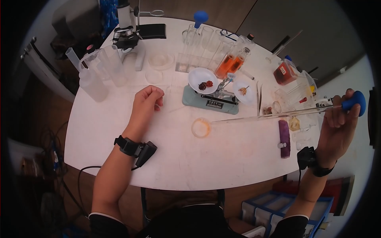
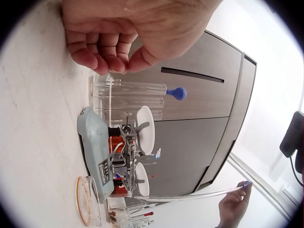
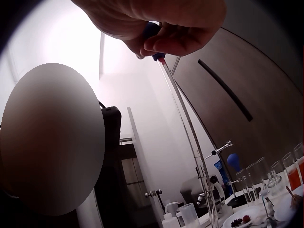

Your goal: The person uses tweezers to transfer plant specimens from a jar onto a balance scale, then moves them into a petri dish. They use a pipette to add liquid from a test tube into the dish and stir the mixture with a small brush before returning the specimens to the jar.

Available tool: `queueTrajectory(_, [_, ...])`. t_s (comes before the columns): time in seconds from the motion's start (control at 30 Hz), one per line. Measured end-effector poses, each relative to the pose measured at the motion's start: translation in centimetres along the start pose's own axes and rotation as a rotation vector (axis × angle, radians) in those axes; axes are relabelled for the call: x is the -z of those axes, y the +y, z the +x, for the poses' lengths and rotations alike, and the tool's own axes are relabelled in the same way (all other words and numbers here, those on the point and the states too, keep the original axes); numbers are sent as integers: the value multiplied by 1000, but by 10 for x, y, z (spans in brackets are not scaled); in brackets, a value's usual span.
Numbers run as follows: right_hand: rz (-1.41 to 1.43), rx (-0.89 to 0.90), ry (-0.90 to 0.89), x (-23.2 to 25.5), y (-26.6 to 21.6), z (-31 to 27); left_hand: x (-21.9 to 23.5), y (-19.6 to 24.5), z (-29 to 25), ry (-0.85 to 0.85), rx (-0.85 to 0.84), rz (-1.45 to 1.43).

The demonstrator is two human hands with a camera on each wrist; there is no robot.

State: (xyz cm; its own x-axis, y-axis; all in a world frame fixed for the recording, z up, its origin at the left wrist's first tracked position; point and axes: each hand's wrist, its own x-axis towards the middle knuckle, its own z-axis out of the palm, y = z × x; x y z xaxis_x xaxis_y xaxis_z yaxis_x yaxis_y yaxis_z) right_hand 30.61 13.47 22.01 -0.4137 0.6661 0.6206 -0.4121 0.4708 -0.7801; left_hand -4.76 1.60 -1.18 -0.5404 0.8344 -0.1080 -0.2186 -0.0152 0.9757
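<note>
My right hand grips the blue rubber bulb at the top of a long glass pipette. In the head view the pipette slants left across the table, its lower end close by a small round glass dish with orange traces in it. My left hand rests by the table with loosely curled fingers, holding nothing; the left wrist view shows its fingertips near the thumb. Between the hands stands a green balance scale with dried pieces on its white pans.
Behind the scale are a test tube rack and cylinders of orange liquid. A microscope and a plastic wash bottle stand at the left. A purple roll and small glassware lie at the right.
</note>
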Motion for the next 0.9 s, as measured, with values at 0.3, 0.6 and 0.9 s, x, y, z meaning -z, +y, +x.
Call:
queueTrajectory(0.3, [-100,-14,-44,-5,26,-6,0,-2,1,1,6,-7])
queueTrajectory(0.6, [-132,-32,-21,-14,40,-13,0,-1,2,1,-2,-25])
queueTrajectory(0.9, [-89,-51,-2,-15,49,-17,-1,1,1,5,3,12])
